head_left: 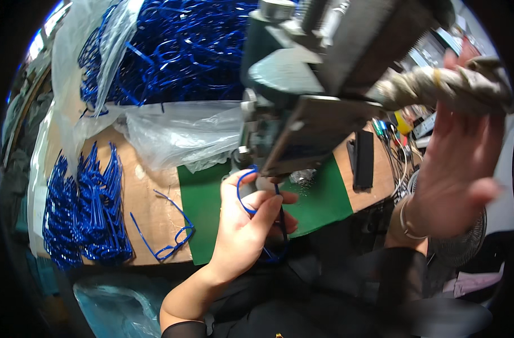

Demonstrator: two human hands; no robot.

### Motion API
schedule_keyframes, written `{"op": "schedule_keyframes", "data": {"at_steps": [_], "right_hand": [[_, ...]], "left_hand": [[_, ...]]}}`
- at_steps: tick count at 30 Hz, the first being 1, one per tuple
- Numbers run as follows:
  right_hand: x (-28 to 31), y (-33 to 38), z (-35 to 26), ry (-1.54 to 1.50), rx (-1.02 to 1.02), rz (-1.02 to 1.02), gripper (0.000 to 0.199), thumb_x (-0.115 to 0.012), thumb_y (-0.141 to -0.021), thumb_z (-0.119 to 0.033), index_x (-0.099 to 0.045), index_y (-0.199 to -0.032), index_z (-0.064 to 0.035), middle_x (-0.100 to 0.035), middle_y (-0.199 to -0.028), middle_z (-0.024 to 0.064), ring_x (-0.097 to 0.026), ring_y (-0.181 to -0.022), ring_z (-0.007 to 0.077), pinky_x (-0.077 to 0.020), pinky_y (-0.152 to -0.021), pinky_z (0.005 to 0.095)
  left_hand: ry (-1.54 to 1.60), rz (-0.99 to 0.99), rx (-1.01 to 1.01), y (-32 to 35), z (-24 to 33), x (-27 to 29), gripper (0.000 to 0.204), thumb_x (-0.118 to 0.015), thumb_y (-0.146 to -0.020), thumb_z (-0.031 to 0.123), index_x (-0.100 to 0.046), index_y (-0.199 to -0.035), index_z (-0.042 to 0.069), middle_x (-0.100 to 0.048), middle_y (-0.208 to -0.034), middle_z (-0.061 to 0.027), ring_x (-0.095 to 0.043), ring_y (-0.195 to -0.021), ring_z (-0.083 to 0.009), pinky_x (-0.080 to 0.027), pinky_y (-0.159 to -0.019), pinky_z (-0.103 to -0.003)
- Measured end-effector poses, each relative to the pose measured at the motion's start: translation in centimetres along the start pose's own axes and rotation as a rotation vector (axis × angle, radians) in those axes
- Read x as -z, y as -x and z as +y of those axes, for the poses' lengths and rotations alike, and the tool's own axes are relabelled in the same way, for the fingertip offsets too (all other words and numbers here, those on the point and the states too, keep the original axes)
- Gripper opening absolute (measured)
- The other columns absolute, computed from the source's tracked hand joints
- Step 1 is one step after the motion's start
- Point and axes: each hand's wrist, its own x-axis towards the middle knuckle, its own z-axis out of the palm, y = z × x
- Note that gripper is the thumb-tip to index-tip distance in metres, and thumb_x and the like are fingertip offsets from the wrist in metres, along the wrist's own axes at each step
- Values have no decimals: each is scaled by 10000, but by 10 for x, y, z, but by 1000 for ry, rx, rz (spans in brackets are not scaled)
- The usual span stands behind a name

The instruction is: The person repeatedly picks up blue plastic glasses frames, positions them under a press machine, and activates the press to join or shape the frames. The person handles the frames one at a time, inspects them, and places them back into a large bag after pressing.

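Left hand (247, 221) comes up from the lower edge, palm up, fingers pinched on a blue frame (261, 209), holding it just under the press (302, 96) head, over the green mat (319, 200). Right hand (459, 169) is raised, wrist bent, palm on the cloth-wrapped lever (448, 84); fingers spread and blurred, can't tell if it's gripping. One loose frame (169, 236) lies on the cardboard left of the mat, a stack (85, 214) further left.
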Motion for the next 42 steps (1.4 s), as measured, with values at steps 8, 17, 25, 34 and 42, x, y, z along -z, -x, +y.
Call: {"op": "schedule_keyframes", "data": {"at_steps": [8,17,25,34,42], "right_hand": [[7,237,69,782,-650,-667,348,-660,-774,-139,-578,-1076,12,-547,-1109,154,-559,-996,299,-468,-839,356],[0,261,72,864,-553,-598,351,-641,-764,-90,-575,-1097,1,-556,-1095,147,-515,-959,315,-432,-838,386],[-9,260,74,843,-562,-532,335,-629,-756,-76,-577,-1082,-13,-563,-1053,154,-525,-931,323,-438,-818,382],[-12,259,74,866,-613,-462,319,-631,-741,-72,-581,-1055,-39,-572,-1027,133,-534,-900,313,-453,-786,379],[-3,266,70,855,-560,-433,221,-634,-739,-76,-630,-959,-52,-597,-970,115,-549,-854,294,-464,-739,366]], "left_hand": [[155,16,119,26,7,22,451,-555,-880,87,-301,-1252,64,-616,-975,-235,-643,-693,-218,-554,-637,-354],[-392,134,96,58,-33,81,348,-503,-907,35,-350,-1218,5,-620,-981,-142,-598,-762,-126,-499,-692,-255],[-1981,407,-229,44,-33,158,256,-639,-792,183,-551,-998,59,-553,-832,-125,-580,-778,-305,-485,-651,-369],[-1707,100,-635,-8,15,144,438,-706,-733,244,-522,-1085,59,-559,-967,-146,-566,-898,-320,-479,-755,-385],[-1993,73,-482,-156,13,151,316,-651,-779,273,-534,-953,36,-556,-931,-179,-570,-919,-337,-479,-786,-411]]}}
